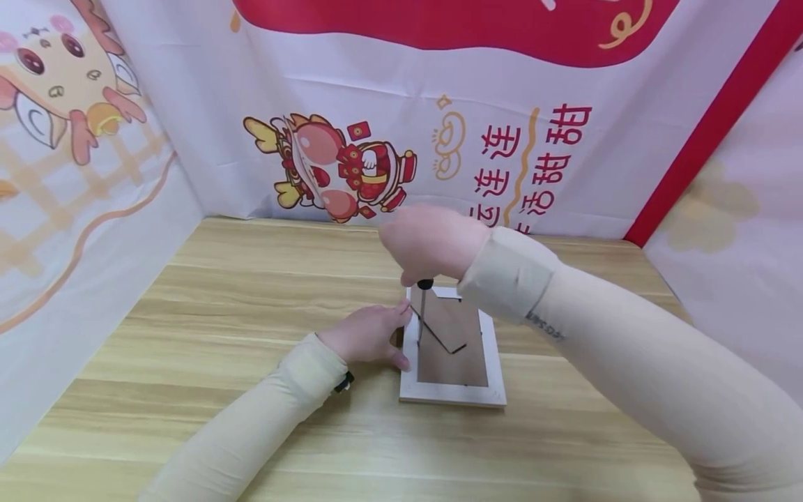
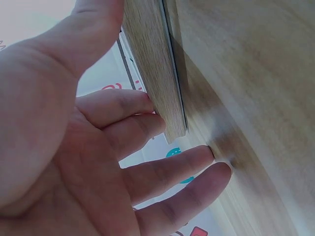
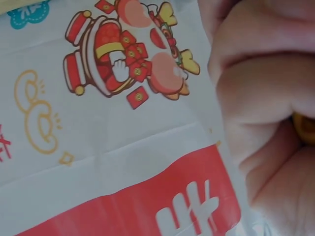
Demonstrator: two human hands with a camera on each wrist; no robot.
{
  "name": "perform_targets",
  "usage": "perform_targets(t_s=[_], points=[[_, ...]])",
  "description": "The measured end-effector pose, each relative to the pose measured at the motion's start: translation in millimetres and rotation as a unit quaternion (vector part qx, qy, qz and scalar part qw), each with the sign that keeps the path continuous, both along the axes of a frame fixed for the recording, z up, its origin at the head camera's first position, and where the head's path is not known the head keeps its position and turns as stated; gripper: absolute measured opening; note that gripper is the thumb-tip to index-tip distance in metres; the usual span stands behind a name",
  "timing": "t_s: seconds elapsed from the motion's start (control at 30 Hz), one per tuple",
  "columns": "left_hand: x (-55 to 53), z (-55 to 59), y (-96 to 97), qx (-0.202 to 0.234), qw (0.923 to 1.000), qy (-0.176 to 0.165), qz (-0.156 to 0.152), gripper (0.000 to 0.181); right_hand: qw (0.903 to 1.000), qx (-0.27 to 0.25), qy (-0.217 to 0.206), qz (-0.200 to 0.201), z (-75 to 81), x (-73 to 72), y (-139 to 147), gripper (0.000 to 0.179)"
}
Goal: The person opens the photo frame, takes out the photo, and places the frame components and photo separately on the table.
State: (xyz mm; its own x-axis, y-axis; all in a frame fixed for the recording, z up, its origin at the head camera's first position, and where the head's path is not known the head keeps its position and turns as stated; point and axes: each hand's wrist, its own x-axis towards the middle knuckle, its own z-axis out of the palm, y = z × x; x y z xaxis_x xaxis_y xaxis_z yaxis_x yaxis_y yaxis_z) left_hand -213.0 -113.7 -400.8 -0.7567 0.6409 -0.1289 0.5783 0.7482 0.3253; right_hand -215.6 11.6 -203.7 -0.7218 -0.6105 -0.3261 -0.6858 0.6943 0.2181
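A white-edged picture frame (image 1: 452, 393) with a brown back panel (image 1: 456, 368) lies back side up on the table. Its pale wood-grain side (image 2: 150, 64) shows in the left wrist view. My left hand (image 1: 369, 335) touches the frame's left edge with thumb and fingertips, its fingers fairly straight. Above the panel my right hand (image 1: 436, 240) grips a screwdriver (image 1: 422, 314), shaft pointing down, tip near the panel's left border. A bit of yellow handle (image 3: 306, 129) shows inside the fist. A thin black bent rod (image 1: 436, 335) lies across the panel.
The wood-grain table (image 1: 251, 293) reaches back to a printed white cloth (image 1: 351, 90) hanging behind it. More cloth hangs at the left and right sides. Small dark tabs sit along the frame's inner edge.
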Motion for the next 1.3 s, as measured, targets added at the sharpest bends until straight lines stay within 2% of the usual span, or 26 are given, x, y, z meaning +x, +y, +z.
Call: perform_targets(t_s=[0.1,0.37,0.6,0.8,0.97,1.1,1.17,1.3], points=[[0.8,2.4,1.0,-0.002,1.0,-0.008,0.004,0.095,0.9999,0.01,-0.006,-0.002,0.3,2.2,-7.1,0.034],[1.5,4.4,2.3,0.006,0.9998,0.013,-0.01,0.095,0.9997,0.021,-0.005,0.009,0.8,7.5,-19.2,0.029],[2.7,3.6,1.9,0.015,0.9998,0.004,-0.011,0.105,0.9991,0.031,-0.008,0.027,0.5,9.8,-28.4,0.028],[3.4,3.3,1.2,0.023,0.9997,-0.002,-0.007,0.105,0.9993,0.031,-0.009,0.02,0.5,11.7,-28.2,0.028],[3.8,2.6,1.8,0.014,0.9998,-0.009,0.008,0.099,0.9997,0.0,-0.023,-0.01,1.1,6.3,-4.7,0.033],[3.3,3.0,2.3,0.005,0.9999,-0.01,0.007,0.097,0.9953,-0.037,-0.067,-0.059,0.6,-0.9,31.3,0.024],[2.6,2.8,2.8,-0.001,0.9999,-0.009,0.008,0.097,0.9907,-0.072,-0.09,-0.072,-2.8,-3.5,54.3,0.018],[1.8,1.3,2.6,-0.007,1.0,-0.001,0.007,0.098,0.9819,-0.147,-0.109,-0.051,-18.3,-3.8,102.2,0.011]])
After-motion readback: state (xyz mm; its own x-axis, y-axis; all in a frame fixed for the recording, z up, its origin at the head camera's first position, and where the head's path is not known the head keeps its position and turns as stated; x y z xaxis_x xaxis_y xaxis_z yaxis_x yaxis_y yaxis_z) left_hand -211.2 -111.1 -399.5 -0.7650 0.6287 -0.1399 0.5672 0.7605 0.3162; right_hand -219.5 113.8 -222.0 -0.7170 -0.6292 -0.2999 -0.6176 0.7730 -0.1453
